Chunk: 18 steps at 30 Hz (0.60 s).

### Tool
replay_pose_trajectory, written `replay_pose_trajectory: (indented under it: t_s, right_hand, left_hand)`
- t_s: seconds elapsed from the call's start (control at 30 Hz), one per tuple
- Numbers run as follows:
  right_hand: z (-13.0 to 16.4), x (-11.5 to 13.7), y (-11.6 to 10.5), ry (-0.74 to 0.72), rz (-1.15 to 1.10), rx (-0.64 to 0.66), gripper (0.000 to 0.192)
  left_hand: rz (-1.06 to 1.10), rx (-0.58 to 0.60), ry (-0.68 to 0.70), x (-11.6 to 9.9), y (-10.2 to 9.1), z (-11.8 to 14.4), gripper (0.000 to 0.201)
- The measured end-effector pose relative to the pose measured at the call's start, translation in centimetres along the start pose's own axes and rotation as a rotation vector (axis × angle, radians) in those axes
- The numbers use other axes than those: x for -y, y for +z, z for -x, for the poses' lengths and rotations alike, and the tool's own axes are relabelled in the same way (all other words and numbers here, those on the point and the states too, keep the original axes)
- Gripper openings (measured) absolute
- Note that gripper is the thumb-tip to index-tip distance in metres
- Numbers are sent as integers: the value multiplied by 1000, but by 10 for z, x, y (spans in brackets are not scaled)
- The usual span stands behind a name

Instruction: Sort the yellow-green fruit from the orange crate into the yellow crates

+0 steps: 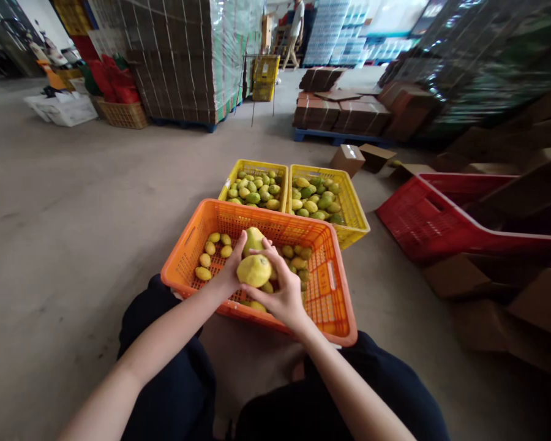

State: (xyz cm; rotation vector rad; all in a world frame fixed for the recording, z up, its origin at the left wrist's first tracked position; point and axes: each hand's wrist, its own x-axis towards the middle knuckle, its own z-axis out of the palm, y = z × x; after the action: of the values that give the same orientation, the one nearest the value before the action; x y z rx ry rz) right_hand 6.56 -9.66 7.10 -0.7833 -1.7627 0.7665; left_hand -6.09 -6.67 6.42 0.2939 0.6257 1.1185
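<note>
My left hand is closed around a yellow-green papaya, partly hidden by the fingers of my right hand. Nearer to me, a yellower papaya is gripped between the thumb and fingers of my right hand. Both fruits are close together above an orange crate. Inside that crate, several small-looking yellow fruits lie at the left. A group of greener fruits lies at the right, partly covered by my right hand.
Beyond the orange crate stand two yellow crates of green and yellow fruits. A red crate and open cardboard boxes are at the right. Farther back are wrapped pallet stacks, flat cartons and a walking person.
</note>
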Motion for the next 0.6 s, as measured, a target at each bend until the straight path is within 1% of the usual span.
replay_pose_trajectory:
  t_s: [0.07,0.13,0.2,0.27,0.33,0.4,0.5,0.6]
  right_hand:
    - [-3,4,-4,88,-201,-103,59]
    - [-7,7,-12,186,-313,-222,57]
    - [-12,7,-20,284,-330,-327,54]
    - [-15,5,-27,368,-331,-401,51]
    - [-17,1,-31,425,-346,-428,48]
    - [-17,-2,-32,441,-364,-424,49]
    - [-15,-1,-28,431,-355,-422,53]
    - [-15,1,-25,440,-354,-409,54]
  left_hand:
    - [-5,-20,41,-3,1,-4,41]
    - [-82,-26,103,-6,1,-6,40]
    - [-259,-47,245,-8,1,-5,41]
    - [-499,-97,447,-9,0,-3,42]
    - [-746,-141,613,-9,-1,-1,43]
    - [-943,-165,719,-9,-2,1,43]
    - [-1120,-203,774,-7,-5,1,42]
    - [-1204,-241,775,-5,-6,1,42]
